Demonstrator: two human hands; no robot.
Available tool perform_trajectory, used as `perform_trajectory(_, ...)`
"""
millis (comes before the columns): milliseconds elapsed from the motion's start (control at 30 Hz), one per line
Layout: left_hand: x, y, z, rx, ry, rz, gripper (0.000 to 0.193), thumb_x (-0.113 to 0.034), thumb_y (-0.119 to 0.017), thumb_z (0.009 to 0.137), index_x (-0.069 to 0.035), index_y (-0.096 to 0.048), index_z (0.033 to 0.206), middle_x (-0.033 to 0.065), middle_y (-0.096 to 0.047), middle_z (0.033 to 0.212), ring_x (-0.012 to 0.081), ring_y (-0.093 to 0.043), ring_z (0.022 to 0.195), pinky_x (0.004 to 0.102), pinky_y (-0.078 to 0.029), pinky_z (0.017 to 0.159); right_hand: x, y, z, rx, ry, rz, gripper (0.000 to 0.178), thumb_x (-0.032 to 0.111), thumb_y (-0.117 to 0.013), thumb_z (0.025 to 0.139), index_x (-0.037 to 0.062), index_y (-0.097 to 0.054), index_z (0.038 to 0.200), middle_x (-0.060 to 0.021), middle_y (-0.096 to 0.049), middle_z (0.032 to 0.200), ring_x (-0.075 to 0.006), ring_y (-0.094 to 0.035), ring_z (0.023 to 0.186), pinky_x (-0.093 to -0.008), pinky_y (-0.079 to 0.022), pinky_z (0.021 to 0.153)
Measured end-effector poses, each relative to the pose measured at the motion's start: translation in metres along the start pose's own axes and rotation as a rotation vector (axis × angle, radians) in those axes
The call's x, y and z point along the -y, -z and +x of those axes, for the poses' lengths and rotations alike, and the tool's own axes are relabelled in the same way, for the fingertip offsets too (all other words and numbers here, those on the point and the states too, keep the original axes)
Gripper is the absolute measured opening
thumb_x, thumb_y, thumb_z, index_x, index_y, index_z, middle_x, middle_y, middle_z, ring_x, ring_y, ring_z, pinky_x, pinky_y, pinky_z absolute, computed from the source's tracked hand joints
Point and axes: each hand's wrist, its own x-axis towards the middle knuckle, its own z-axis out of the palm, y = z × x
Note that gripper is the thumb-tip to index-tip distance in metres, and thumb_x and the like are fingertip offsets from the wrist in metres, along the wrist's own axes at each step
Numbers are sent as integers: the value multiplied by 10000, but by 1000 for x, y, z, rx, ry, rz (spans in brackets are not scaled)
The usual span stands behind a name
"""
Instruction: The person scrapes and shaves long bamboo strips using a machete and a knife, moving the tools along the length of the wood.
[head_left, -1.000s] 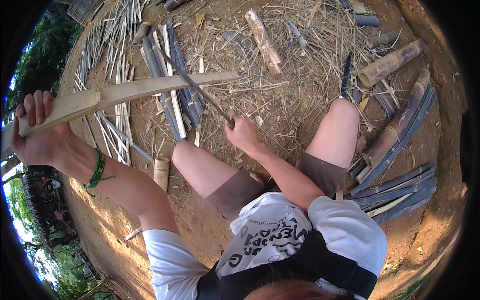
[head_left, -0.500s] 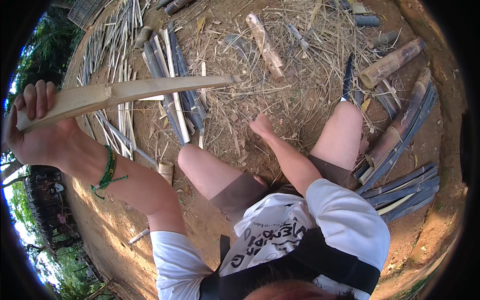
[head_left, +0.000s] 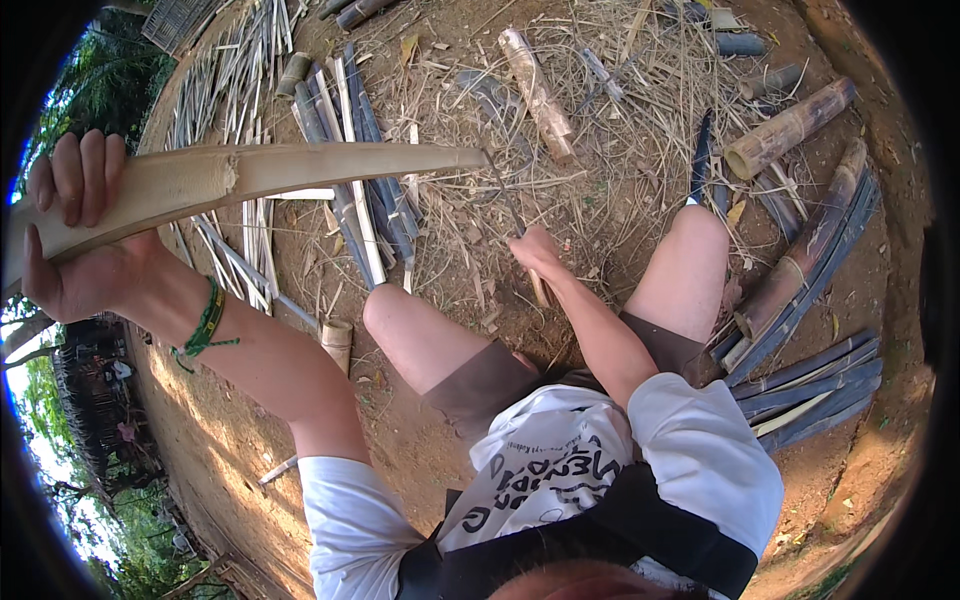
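Observation:
A long, pale split bamboo strip [head_left: 290,170] is raised at the left, lying nearly level. My left hand [head_left: 92,280] is closed around its wide end, which runs out at the picture's left rim. Between my knees, my right hand [head_left: 535,250] is closed on a knife [head_left: 504,195]. The knife's thin blade, seen almost edge-on, points away from me to the strip's far tip; whether they touch I cannot tell. Part of a wooden handle shows below my fist. A second dark blade [head_left: 701,155] lies just beyond my right knee.
Dark bamboo slats [head_left: 365,170] and a heap of thin strips [head_left: 235,75] lie at the far left. A short bamboo piece [head_left: 538,95] rests among shavings ahead. To the right are a thick bamboo tube [head_left: 790,128], split lengths [head_left: 805,255] and bundled slats [head_left: 810,390].
The bamboo strip has shifted slightly toward the right and up at its held end. The knife in my right hand has turned, so its blade and handle now show.

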Motion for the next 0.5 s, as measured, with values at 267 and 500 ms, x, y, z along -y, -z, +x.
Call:
perform_trajectory(267, 17, -16, 7, 467, 113, -290, 244, -365, -700, 712, -209, -512, 730, -72, -493, 608, 82, -445, 556, 254, -313, 573, 138, 59, -214, -62, 772, 458, 295, 245, -685, 872, -16, -601, 765, -76, -539, 555, -174, -492, 501, -352, -403, 526)
perform_trajectory(500, 11, -34, 16, 581, 72, 0, 359, -465, -777, 724, -254, -498, 802, -120, -396, 570, 57, -366, 484, 236, -289, 501, 132, 58, -227, -60, 838, 461, 274, 209, -683, 885, -30, -601, 778, -80, -509, 540, -162, -445, 482, -360, -362, 494)
